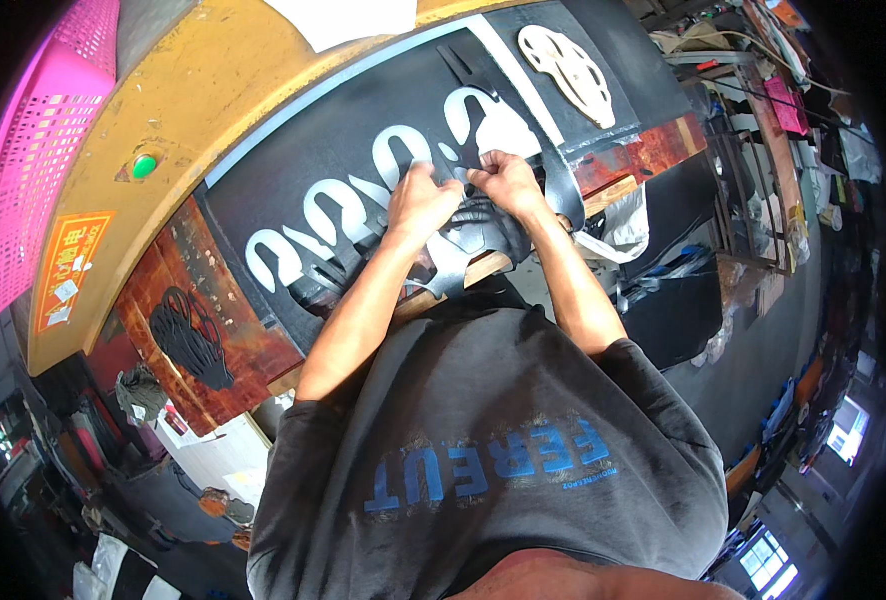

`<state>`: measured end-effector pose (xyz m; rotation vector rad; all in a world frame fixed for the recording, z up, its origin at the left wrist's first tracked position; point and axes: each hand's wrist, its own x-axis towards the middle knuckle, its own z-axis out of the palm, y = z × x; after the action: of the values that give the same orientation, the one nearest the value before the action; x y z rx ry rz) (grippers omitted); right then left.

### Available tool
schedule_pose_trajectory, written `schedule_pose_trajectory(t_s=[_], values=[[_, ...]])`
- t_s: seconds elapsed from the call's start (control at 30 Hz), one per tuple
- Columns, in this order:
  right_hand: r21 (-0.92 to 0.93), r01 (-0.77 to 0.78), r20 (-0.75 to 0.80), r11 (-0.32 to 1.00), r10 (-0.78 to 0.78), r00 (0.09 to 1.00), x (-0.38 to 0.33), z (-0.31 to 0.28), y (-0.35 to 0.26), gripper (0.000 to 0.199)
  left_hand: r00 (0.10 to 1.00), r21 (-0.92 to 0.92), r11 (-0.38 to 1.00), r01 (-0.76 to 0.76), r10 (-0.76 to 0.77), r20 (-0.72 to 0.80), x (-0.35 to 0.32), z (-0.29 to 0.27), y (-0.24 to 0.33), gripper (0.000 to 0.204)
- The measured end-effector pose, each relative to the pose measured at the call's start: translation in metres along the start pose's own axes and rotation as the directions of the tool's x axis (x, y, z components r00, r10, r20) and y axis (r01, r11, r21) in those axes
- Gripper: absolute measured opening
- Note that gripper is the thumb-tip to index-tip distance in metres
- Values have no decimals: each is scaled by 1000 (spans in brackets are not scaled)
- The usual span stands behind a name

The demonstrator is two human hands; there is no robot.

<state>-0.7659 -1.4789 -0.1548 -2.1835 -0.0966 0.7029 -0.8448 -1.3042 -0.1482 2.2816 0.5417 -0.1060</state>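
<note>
A black sheet (298, 140) lies across the work surface in front of me, with a row of rounded cut-outs showing white beneath. My left hand (425, 205) is closed at the sheet's near part, its thumb and fingers pinched together beside a cut-out. Close to its right, my right hand (508, 185) pinches the black material by the large white opening (503, 132). The fingertips of both hands partly hide what they grip. Below them, loose black cut pieces (478, 228) hang bunched at the near edge, close to my shirt.
A pale looped cutting die (566, 75) rests on the sheet's right part. Beyond arches a yellow machine frame (188, 95) with a green button (144, 166). Black looped pieces (191, 338) lie on the reddish board at left. A pink perforated basket (38, 150) stands far left.
</note>
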Motion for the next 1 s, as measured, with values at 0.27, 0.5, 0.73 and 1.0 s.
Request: schedule_pose_trajectory(t_s=[0.27,0.5,0.73,1.0], values=[[622,3,95,783,-79,992,8,-7,-8,37,823,-745,370,555,-117,556,52,-26,-2,24],[-580,277,-224,766,-477,850,-13,-17,-44,53,786,-709,458,536,37,618,58,-42,-17,13],[-302,276,-370,913,-379,848,-28,-15,-51,55,899,-776,457,435,-174,401,59,-32,-3,22],[-117,412,-110,904,-424,899,18,16,-43,50,874,-728,522,445,-74,481,72,-34,-9,16]])
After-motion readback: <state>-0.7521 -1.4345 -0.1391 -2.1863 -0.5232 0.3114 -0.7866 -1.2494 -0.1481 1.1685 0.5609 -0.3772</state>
